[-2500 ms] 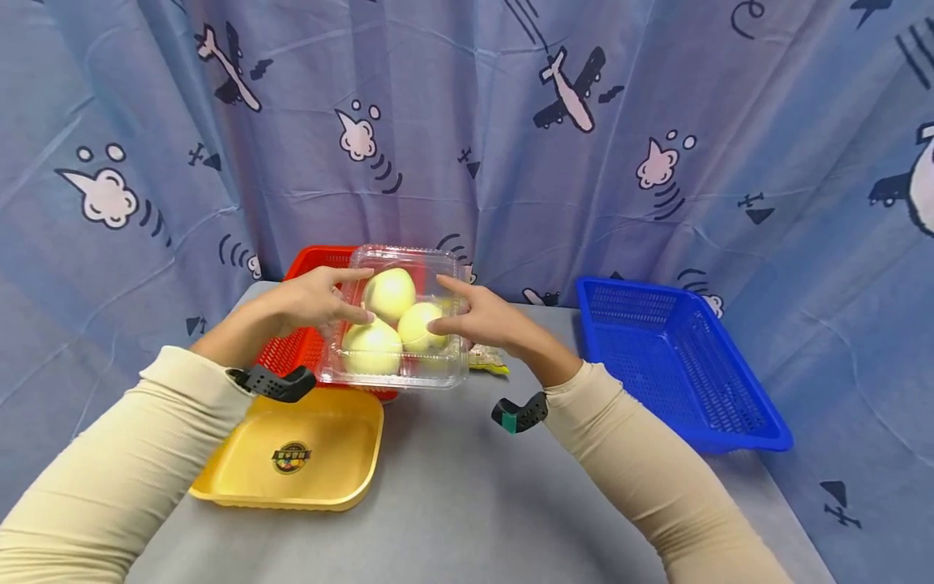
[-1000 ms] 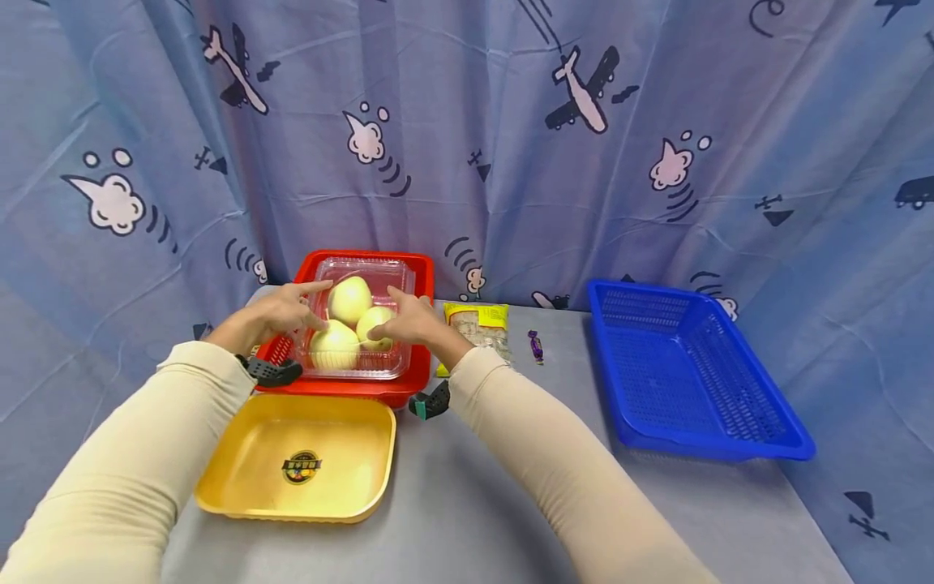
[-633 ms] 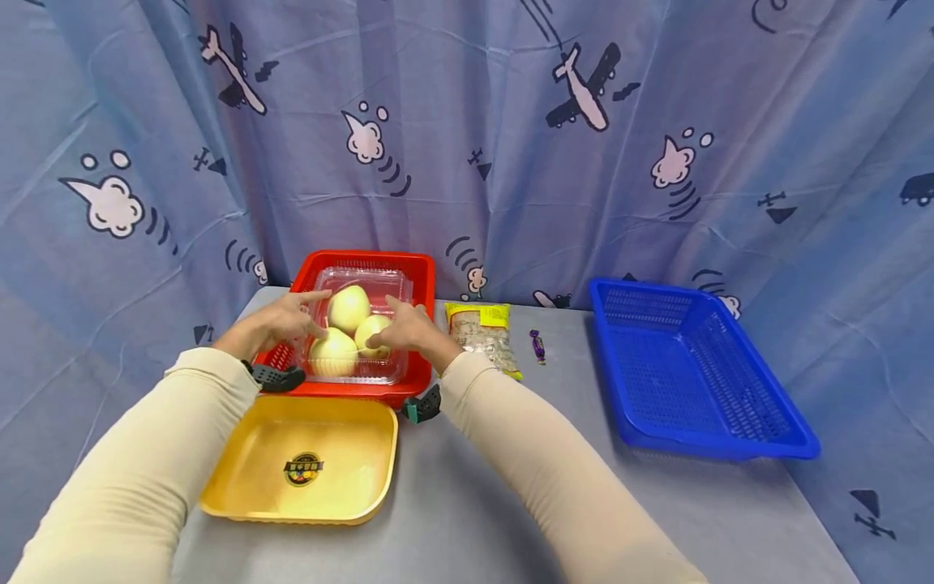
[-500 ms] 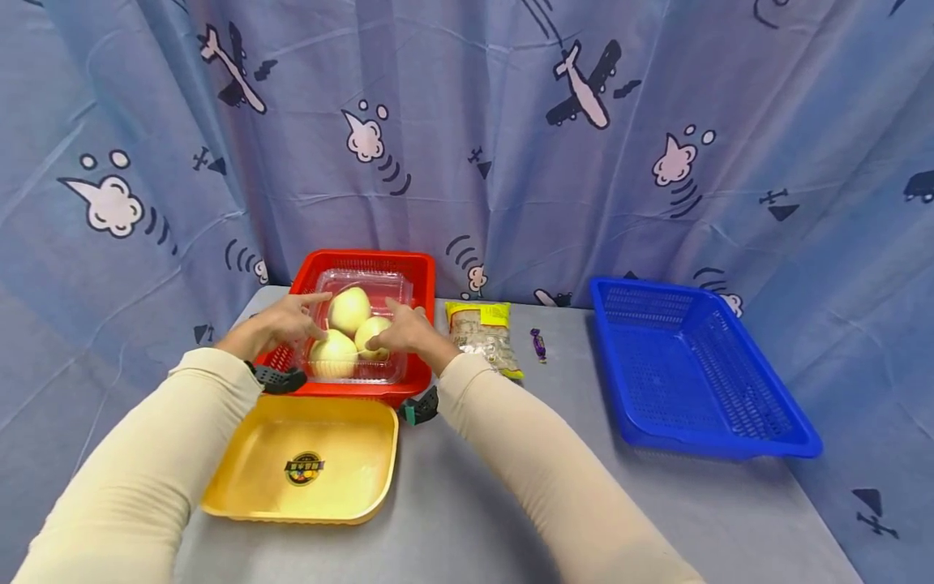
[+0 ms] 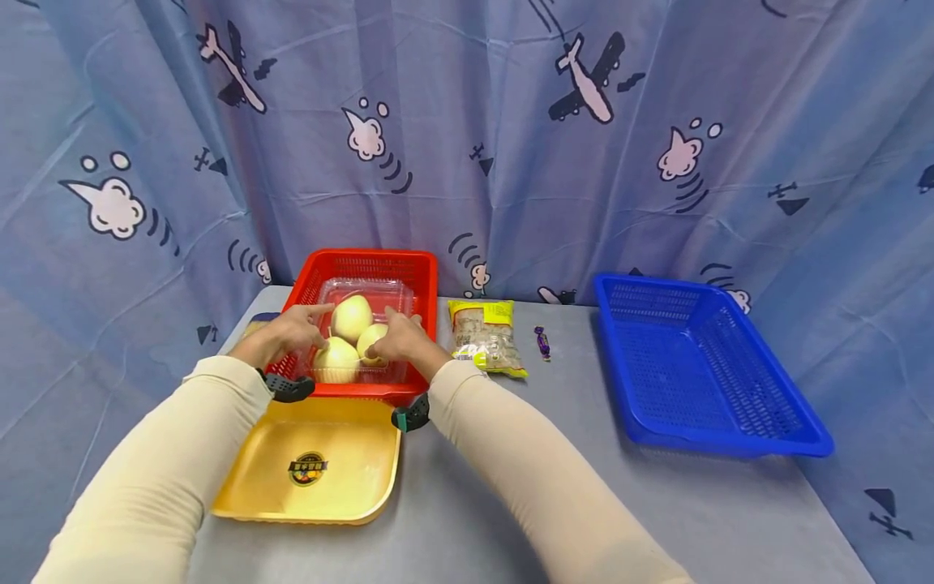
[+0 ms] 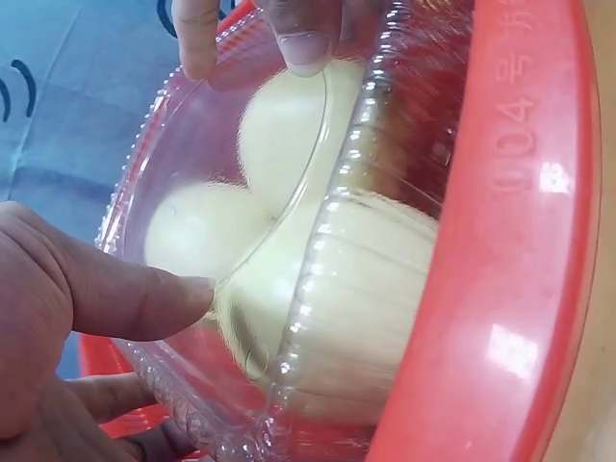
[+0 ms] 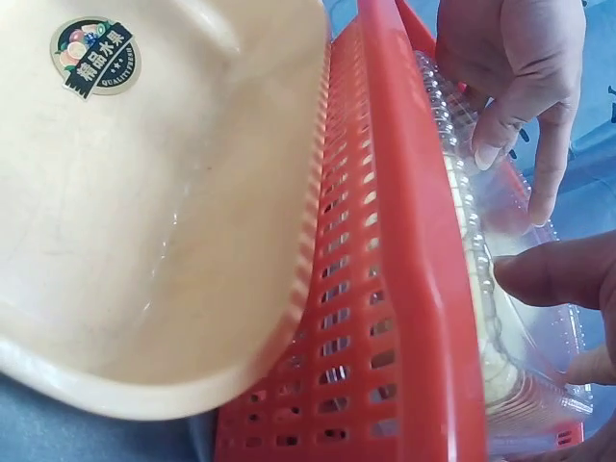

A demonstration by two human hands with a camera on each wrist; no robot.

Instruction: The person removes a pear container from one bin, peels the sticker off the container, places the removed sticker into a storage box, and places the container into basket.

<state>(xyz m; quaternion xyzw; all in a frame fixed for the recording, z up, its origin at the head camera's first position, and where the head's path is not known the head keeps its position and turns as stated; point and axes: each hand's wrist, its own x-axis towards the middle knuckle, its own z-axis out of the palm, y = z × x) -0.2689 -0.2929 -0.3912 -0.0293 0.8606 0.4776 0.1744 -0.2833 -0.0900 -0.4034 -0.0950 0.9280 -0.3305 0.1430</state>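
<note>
A clear plastic clamshell box (image 5: 400,302) holding three pale yellow pears (image 5: 353,317) sits inside the red basket (image 5: 430,276) in the head view. My left hand (image 5: 290,332) grips its left side; in the left wrist view the thumb (image 6: 144,300) lies on the lid with fingers lower down at the side. On the opposite side my right hand (image 5: 401,337) holds the box, its thumb (image 7: 549,274) over the lid's edge in the right wrist view. The box's underside is hidden by the basket wall.
A gold tray (image 5: 357,478) stands against the basket's front. Right of the basket lie a yellow-topped food bag (image 5: 487,337) and a small purple-wrapped candy (image 5: 542,344). Farther right is a blue basket (image 5: 679,405). A patterned curtain (image 5: 452,162) hangs behind the grey table (image 5: 511,462).
Both hands have carried the pear box left and down, from raised over the red basket's right side to low within it. The food bag and candy have come into sight.
</note>
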